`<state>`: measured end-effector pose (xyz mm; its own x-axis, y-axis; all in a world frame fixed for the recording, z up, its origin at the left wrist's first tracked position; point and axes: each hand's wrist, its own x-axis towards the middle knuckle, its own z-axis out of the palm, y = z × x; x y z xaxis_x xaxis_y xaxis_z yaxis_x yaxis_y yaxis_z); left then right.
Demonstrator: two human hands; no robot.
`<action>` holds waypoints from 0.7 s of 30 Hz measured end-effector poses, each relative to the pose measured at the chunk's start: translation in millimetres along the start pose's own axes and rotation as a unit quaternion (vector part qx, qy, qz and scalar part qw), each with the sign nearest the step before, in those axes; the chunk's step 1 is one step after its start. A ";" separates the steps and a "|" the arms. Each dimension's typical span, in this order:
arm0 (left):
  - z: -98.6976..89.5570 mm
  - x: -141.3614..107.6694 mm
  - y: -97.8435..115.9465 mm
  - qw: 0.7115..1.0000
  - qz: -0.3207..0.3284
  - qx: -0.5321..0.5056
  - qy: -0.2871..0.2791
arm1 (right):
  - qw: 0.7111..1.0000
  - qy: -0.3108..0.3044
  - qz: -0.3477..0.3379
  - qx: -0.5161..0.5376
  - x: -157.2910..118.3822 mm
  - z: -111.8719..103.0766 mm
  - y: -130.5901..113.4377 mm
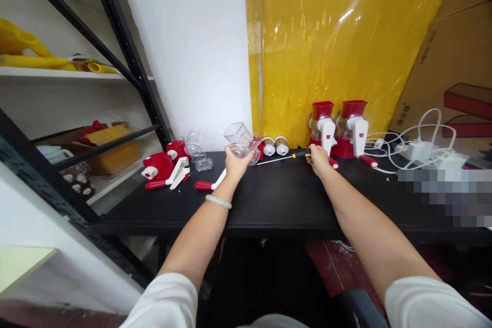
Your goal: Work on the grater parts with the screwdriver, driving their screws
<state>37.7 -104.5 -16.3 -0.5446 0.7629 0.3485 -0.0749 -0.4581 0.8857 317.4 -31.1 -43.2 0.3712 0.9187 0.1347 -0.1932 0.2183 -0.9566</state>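
Note:
My left hand point(238, 161) grips a clear plastic grater housing point(237, 134), its square hopper tilted upward. In my right hand point(320, 160) is the handle end of a screwdriver point(284, 158), black and yellow, with its long shaft pointing left along the black table. Just behind the screwdriver lie two grater drums point(275, 146) with white ends. A crank with a red handle point(204, 185) rests left of my left hand. Farther left are a red grater base point(158, 168), a white clamp-like part point(179, 173) and clear plastic pieces point(203, 163).
Two assembled red-and-white rotary graters point(322, 124) stand at the back right. Beyond them, white cables and a power adapter point(418, 150) spread over the table point(277, 205). A black metal shelf frame point(140, 79) borders the left side; yellow film point(330, 36) covers the back.

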 end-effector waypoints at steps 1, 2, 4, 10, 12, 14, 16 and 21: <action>-0.7 -1.8 1.1 1.000 0.009 0.001 -0.009 | 1.000 0.007 -0.002 -0.006 -1.3 0.6 0.1; -1.3 -3.4 1.9 1.000 0.017 0.000 -0.020 | 1.000 0.015 -0.002 -0.012 -2.7 1.3 0.2; -1.8 -5.8 2.5 0.999 0.032 0.015 -0.038 | 0.999 0.023 -0.008 -0.023 -5.0 2.8 0.3; -3.6 -2.7 -1.1 0.985 0.035 0.135 -0.100 | 0.998 0.036 -0.019 -0.057 -7.2 3.9 -0.1; -4.7 -1.2 -0.9 0.984 0.053 0.146 -0.083 | 0.997 0.039 -0.022 -0.063 -7.2 3.6 0.2; -5.2 -0.6 -0.8 0.986 0.058 0.141 -0.064 | 0.997 0.039 -0.024 -0.063 -6.8 3.1 0.7; -4.2 -0.6 -1.9 0.991 0.045 0.109 -0.058 | 0.997 0.037 -0.026 -0.056 -5.9 2.6 1.2; 3.4 1.8 -6.3 0.996 -0.069 -0.024 -0.045 | 0.999 0.034 -0.027 -0.021 -4.3 3.6 -1.4</action>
<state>40.0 -98.7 -20.2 -0.4498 0.8570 0.2515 -0.1848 -0.3648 0.9126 312.8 -34.2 -41.4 0.4407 0.8815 0.1695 -0.1335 0.2511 -0.9587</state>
